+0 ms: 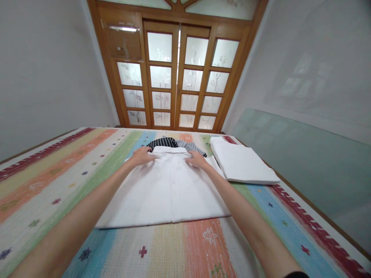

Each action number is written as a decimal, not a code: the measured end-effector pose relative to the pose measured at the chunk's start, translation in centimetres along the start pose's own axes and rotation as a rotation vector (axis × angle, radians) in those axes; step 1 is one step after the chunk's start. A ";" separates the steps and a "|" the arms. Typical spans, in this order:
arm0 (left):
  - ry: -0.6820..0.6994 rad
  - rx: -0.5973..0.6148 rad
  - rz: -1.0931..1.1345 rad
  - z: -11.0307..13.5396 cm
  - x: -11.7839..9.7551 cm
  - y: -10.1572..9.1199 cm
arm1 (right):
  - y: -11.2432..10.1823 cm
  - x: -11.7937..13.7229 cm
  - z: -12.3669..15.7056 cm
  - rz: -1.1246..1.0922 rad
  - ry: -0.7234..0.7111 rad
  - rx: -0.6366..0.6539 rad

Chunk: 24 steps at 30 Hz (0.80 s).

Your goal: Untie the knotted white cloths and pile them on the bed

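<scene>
White garment (171, 189), both hands at far end

L hand (142, 155) & R hand (197, 159): fingers narrow, pinching its sides nr the far band; tips partly hidden. Garment lies fairly flat on patterned bedspread (168, 247), striped cloth (165, 143) just beyond. Risk: uneven L/R pull cd skew or crease it.

A: White cloth (171, 189): plain. Folded stack (247, 164)?
B: Also white. Striped cloth (166, 142) shows black and grey, thin white lines on both.
A: Cover (168, 251)?
B: Bands of dark red, yellow, orange, green, blue; scattered stars, crosses.
A: Doors (174, 77)?
B: Orange-brown frames, pale panes (160, 77) with plant motifs.
</scene>
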<state>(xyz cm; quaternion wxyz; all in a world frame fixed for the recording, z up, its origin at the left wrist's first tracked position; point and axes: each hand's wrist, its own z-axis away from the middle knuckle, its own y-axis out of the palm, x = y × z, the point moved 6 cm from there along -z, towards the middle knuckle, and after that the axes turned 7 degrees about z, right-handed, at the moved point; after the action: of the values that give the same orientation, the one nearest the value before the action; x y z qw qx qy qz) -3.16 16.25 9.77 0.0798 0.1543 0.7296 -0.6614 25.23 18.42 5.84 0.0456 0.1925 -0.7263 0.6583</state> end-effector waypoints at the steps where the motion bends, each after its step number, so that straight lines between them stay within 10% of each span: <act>1: -0.013 0.010 -0.016 0.1 0.4 0.1 | 0.0 -0.2 0.1 0.020 0.016 0.010; 16: 0.024 0.136 0.109 2.9 2.4 -1.2 | -4.3 -0.7 1.9 0.151 0.037 -0.076; 24: 0.220 0.555 0.453 13.4 -4.7 -6.5 | -13.7 4.5 4.3 -0.072 -0.068 -0.689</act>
<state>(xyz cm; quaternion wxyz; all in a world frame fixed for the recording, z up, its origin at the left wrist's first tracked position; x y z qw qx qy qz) -2.03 1.92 15.88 0.1003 0.3975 0.4743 -0.7791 26.57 12.44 19.60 0.1069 0.2134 -0.8996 0.3657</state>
